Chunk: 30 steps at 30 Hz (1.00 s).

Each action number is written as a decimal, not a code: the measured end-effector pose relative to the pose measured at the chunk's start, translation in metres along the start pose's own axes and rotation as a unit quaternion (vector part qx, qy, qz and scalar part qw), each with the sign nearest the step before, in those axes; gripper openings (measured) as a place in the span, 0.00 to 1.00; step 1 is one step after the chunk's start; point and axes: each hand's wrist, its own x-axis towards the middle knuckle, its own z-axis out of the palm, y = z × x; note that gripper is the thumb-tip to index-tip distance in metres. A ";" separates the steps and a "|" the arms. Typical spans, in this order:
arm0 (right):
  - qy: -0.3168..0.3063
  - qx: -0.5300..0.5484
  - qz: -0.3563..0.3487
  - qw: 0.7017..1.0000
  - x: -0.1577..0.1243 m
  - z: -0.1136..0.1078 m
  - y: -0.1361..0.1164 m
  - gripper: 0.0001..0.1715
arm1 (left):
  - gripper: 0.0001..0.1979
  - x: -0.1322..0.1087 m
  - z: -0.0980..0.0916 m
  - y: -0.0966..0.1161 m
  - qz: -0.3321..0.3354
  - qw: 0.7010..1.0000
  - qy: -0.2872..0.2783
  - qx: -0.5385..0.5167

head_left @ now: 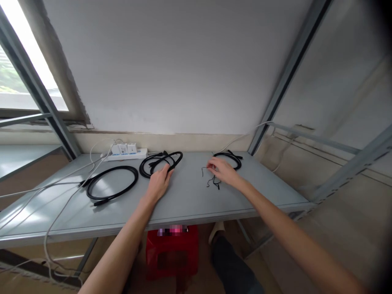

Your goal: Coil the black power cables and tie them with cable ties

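My left hand (159, 181) is closed around a coiled black cable (179, 156), slightly lifted at its right side. Another black cable coil (141, 168) lies just behind and left of it, partly overlapped, so where one loop ends is hard to tell. My right hand (225, 170) pinches a thin black tie (202, 171), which looks like a twist tie, between thumb and fingers. Under that hand, several short black ties (214, 182) lie in a loose bunch on the grey shelf (186, 200). Beyond my right hand rests one more black cable coil (239, 164), partly hidden by it.
At left lies a loosely looped black cable (137, 179). A white power strip (141, 154) with plugged-in adapters stands against the wall. White cords (73, 194) trail over the shelf's left side and front edge. Metal posts (277, 96) flank the shelf. A red stool (172, 249) is below.
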 end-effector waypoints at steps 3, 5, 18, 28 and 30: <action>-0.079 -0.110 -0.004 0.991 -0.009 -0.001 0.013 0.10 | 0.18 0.000 0.002 -0.002 0.026 1.000 0.001 -0.002; -0.107 -0.161 -0.005 0.981 -0.011 0.004 0.011 0.13 | 0.18 -0.001 0.003 -0.003 0.034 0.999 0.011 0.007; 0.047 0.649 0.295 0.700 0.055 0.088 -0.077 0.22 | 0.18 -0.002 -0.006 0.010 0.163 0.982 0.028 0.088; 0.161 0.789 0.205 0.556 0.101 0.089 -0.062 0.05 | 0.18 0.002 0.003 0.011 0.161 0.987 0.012 0.027; 0.178 0.781 0.200 0.565 0.101 0.088 -0.048 0.06 | 0.27 0.002 0.005 0.009 0.155 0.987 0.022 0.021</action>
